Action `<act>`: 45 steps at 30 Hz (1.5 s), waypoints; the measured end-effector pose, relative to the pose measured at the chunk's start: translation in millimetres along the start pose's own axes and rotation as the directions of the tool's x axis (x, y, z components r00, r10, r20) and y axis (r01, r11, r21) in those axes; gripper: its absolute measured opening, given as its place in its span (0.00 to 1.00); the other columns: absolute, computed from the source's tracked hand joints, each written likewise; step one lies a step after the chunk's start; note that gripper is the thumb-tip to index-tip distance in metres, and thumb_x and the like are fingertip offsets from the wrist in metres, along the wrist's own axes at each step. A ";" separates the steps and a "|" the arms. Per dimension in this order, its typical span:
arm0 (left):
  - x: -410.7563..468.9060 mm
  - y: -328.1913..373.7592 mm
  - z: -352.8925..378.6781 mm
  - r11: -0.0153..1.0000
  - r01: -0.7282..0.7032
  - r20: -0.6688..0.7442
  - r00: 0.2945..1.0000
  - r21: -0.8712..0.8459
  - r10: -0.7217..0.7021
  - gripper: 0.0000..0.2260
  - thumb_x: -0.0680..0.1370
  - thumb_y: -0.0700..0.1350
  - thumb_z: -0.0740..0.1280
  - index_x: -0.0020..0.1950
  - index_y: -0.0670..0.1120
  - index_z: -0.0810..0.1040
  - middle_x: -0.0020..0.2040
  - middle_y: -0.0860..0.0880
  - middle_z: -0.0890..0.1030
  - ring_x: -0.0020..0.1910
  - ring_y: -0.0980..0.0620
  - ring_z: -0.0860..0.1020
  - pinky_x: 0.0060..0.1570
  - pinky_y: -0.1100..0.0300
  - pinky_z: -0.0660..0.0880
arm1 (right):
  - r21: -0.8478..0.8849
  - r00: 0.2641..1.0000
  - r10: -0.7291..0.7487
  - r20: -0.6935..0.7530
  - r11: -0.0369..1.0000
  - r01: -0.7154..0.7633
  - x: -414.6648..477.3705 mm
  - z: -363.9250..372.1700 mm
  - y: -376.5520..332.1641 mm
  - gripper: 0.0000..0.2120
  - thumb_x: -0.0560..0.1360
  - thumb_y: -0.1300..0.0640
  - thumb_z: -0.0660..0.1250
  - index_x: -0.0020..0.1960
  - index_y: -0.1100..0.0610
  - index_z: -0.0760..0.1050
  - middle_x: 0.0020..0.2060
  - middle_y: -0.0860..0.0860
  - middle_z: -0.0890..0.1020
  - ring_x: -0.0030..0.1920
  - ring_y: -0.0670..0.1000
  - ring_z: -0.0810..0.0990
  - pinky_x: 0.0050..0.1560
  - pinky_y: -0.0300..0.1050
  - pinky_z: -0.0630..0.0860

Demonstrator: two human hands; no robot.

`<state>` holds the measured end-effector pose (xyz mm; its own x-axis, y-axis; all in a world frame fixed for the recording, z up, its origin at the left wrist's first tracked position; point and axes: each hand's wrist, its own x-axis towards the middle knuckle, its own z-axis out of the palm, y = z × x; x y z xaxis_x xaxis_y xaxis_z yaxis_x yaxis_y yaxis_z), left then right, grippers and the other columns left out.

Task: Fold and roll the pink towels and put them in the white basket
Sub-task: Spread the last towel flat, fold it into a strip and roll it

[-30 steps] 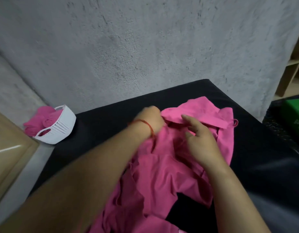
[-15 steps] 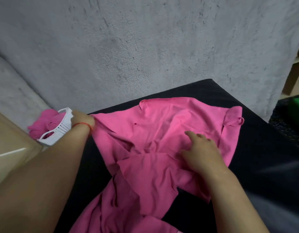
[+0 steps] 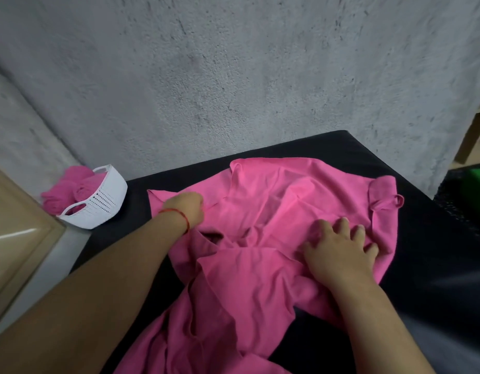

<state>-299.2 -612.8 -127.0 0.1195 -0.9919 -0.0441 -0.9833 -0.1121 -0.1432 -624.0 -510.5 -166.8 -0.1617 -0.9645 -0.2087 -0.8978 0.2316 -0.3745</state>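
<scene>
Moved: left hand (image 3: 187,209) has come away from the basket and back onto the cloth, and the towel's left corner now lies out flat; right hand (image 3: 338,249) has slid a little to the right with its fingers wider apart.
Left hand: knuckles up and fingers curled under, gripping the pink towel (image 3: 273,190) just inside its left corner. The fingertips themselves are hidden under the hand.
Wrist: there's a red string bracelet (image 3: 176,214) round the left one.
Right hand: palm down with fingers spread, pressing flat on the right half of the towel.
Pink towel: opened out but rumpled across the black table (image 3: 422,238), with folds bunched between the two hands and its near end trailing off towards the person. A small hanging loop shows at its far right corner.
White basket (image 3: 98,209): at the far left, off the table's end and tipped over at a slant, well apart from the towel.
Rolled pink towels (image 3: 69,190): already inside the basket, bulging from its mouth.
Behind: rough grey wall (image 3: 233,76).
Right edge: a wooden shelf (image 3: 473,136) with something green (image 3: 478,190) below it.
</scene>
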 end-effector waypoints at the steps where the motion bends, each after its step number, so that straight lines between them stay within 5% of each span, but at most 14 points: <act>1: 8.4 -2.0 -5.1 0.999 0.047 -0.039 0.998 0.005 -0.046 0.12 0.77 0.47 0.68 0.59 0.48 0.83 0.61 0.42 0.82 0.58 0.40 0.82 0.57 0.50 0.79 | -0.008 1.000 -0.005 -0.003 1.000 0.005 1.1 0.9 -0.7 0.32 0.80 0.38 0.58 0.81 0.45 0.58 0.85 0.57 0.50 0.83 0.67 0.47 0.77 0.76 0.49; 4: 47.1 -20.2 -33.3 0.887 0.277 -0.207 0.906 -0.370 -0.369 0.15 0.80 0.43 0.64 0.65 0.42 0.80 0.63 0.36 0.81 0.62 0.35 0.81 0.63 0.44 0.78 | -0.023 1.000 -0.015 -0.011 1.000 0.014 4.0 2.1 -2.9 0.32 0.80 0.37 0.57 0.82 0.44 0.57 0.85 0.57 0.49 0.83 0.67 0.46 0.78 0.76 0.48; 7: 60.5 -24.5 -46.7 0.686 0.142 -0.293 0.829 -0.714 -0.477 0.31 0.83 0.43 0.65 0.83 0.42 0.56 0.80 0.34 0.63 0.77 0.36 0.67 0.77 0.50 0.64 | -0.024 1.000 -0.017 -0.010 1.000 0.017 5.9 1.9 -3.0 0.33 0.81 0.37 0.57 0.82 0.43 0.56 0.85 0.56 0.48 0.83 0.66 0.45 0.78 0.75 0.47; 9: 51.9 -11.0 -27.6 0.802 -0.089 -0.375 0.911 -0.590 -0.174 0.34 0.82 0.42 0.66 0.84 0.42 0.53 0.83 0.37 0.57 0.81 0.40 0.61 0.80 0.53 0.57 | -0.023 1.000 -0.022 -0.013 0.999 0.021 5.8 1.8 -2.3 0.33 0.81 0.37 0.58 0.82 0.43 0.56 0.85 0.56 0.48 0.83 0.66 0.45 0.78 0.74 0.47; 12: 30.0 1.2 26.3 0.888 -0.153 -0.149 0.984 -0.433 0.097 0.26 0.83 0.49 0.65 0.80 0.43 0.65 0.79 0.41 0.69 0.77 0.41 0.67 0.78 0.51 0.62 | -0.015 0.999 -0.028 -0.024 1.000 0.028 6.2 2.5 -1.5 0.32 0.81 0.37 0.58 0.82 0.44 0.57 0.85 0.56 0.49 0.83 0.66 0.46 0.79 0.73 0.47; 17: -3.8 -14.5 67.6 0.949 0.170 0.136 0.981 -0.266 -0.138 0.32 0.80 0.73 0.46 0.83 0.67 0.46 0.85 0.59 0.45 0.84 0.44 0.46 0.77 0.34 0.44 | 0.005 0.999 -0.037 -0.036 0.999 0.037 3.7 3.9 1.3 0.35 0.81 0.37 0.58 0.84 0.44 0.51 0.85 0.55 0.48 0.84 0.65 0.45 0.80 0.71 0.46; 22: -7.4 -82.4 94.3 0.924 0.291 0.178 0.951 -0.248 -0.252 0.39 0.70 0.79 0.32 0.81 0.69 0.39 0.86 0.53 0.43 0.84 0.44 0.42 0.78 0.34 0.41 | 0.001 0.993 -0.112 -0.033 0.994 0.112 6.8 4.4 3.8 0.34 0.81 0.38 0.58 0.84 0.44 0.53 0.85 0.52 0.52 0.84 0.61 0.47 0.80 0.70 0.47; 26: -51.8 -111.5 89.8 0.861 0.469 0.204 0.879 -0.198 -0.431 0.28 0.81 0.71 0.41 0.81 0.69 0.42 0.85 0.56 0.42 0.83 0.37 0.43 0.74 0.25 0.43 | 0.012 0.978 -0.210 -0.015 0.978 0.211 6.0 4.4 0.4 0.31 0.82 0.41 0.60 0.83 0.41 0.56 0.85 0.50 0.55 0.84 0.58 0.50 0.81 0.68 0.49; 30: -74.5 -131.9 88.4 0.819 0.520 0.225 0.851 -0.242 -0.474 0.25 0.85 0.61 0.45 0.83 0.65 0.47 0.86 0.54 0.45 0.84 0.41 0.45 0.75 0.28 0.46 | 0.015 0.997 -0.047 -0.059 0.999 0.048 7.3 -1.4 6.9 0.30 0.82 0.44 0.58 0.83 0.43 0.56 0.84 0.52 0.56 0.83 0.64 0.51 0.80 0.70 0.48; 33: -82.1 -145.3 82.6 0.793 0.542 0.110 0.838 -0.277 -0.534 0.25 0.83 0.55 0.55 0.82 0.61 0.59 0.82 0.43 0.60 0.78 0.37 0.61 0.75 0.36 0.60 | 0.006 0.969 0.047 -0.243 0.999 -0.047 9.9 -5.3 18.5 0.26 0.83 0.47 0.55 0.80 0.46 0.63 0.81 0.55 0.64 0.81 0.66 0.58 0.79 0.71 0.52; 36: -80.4 -161.1 71.4 0.728 0.574 0.042 0.795 -0.376 -0.605 0.25 0.77 0.49 0.66 0.75 0.58 0.71 0.68 0.34 0.73 0.66 0.33 0.73 0.67 0.45 0.70 | 0.011 0.966 0.132 -0.224 0.991 -0.133 12.6 -8.4 21.3 0.27 0.82 0.48 0.54 0.81 0.42 0.60 0.82 0.53 0.61 0.83 0.67 0.51 0.77 0.78 0.45; 38: -76.5 -161.6 63.8 0.709 0.491 0.054 0.838 -0.506 -0.543 0.20 0.73 0.41 0.69 0.63 0.55 0.79 0.60 0.37 0.80 0.56 0.37 0.79 0.58 0.52 0.75 | 0.002 0.966 0.188 -0.176 0.982 -0.191 14.2 -7.4 20.6 0.27 0.82 0.48 0.52 0.81 0.39 0.58 0.84 0.50 0.56 0.83 0.68 0.46 0.74 0.83 0.43; 41: -74.5 -172.5 66.0 0.769 0.441 0.001 0.868 -0.462 -0.497 0.09 0.74 0.37 0.67 0.49 0.47 0.84 0.54 0.40 0.85 0.51 0.39 0.82 0.55 0.54 0.76 | 0.019 0.963 0.226 -0.144 0.974 -0.225 15.5 -5.7 21.0 0.27 0.82 0.47 0.49 0.81 0.41 0.59 0.84 0.50 0.57 0.83 0.68 0.48 0.71 0.86 0.44; 45: -93.0 -216.8 79.0 0.770 0.587 0.024 0.799 -0.249 -0.601 0.15 0.81 0.42 0.64 0.65 0.38 0.81 0.64 0.33 0.80 0.63 0.34 0.79 0.65 0.44 0.76 | 0.084 0.984 0.077 -0.162 0.994 -0.064 20.6 -3.4 23.1 0.22 0.82 0.49 0.53 0.76 0.44 0.66 0.79 0.50 0.67 0.80 0.63 0.59 0.74 0.80 0.50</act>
<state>-86.3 -491.5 -170.0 0.6895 -0.7238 0.0265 -0.7217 -0.6834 0.1102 -649.5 -525.5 -176.7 -0.2943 -0.9517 -0.0878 -0.8482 0.3024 -0.4349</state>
